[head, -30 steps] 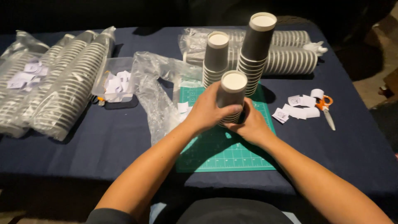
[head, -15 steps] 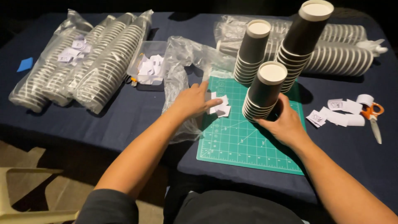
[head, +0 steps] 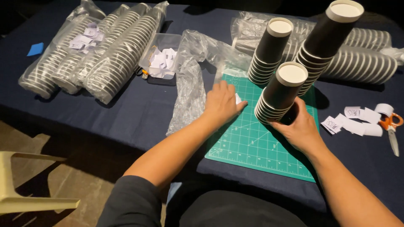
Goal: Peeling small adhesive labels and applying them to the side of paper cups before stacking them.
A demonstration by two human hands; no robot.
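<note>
- We see the right hand (head: 299, 128) cupped round the base of the nearest stack of black paper cups with white rims (head: 280, 93), steadying it on the green cutting mat (head: 252, 143).
- Stack's long axis leans up and right, mouth upward.
- Left hand (head: 221, 103) lies flat, fingers together, on small white paper slips (head: 238, 99) at the mat's left edge, pinning them.

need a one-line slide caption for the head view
Right hand steadies a stack of dark paper cups on a green cutting mat while left hand covers small paper slips.
</note>
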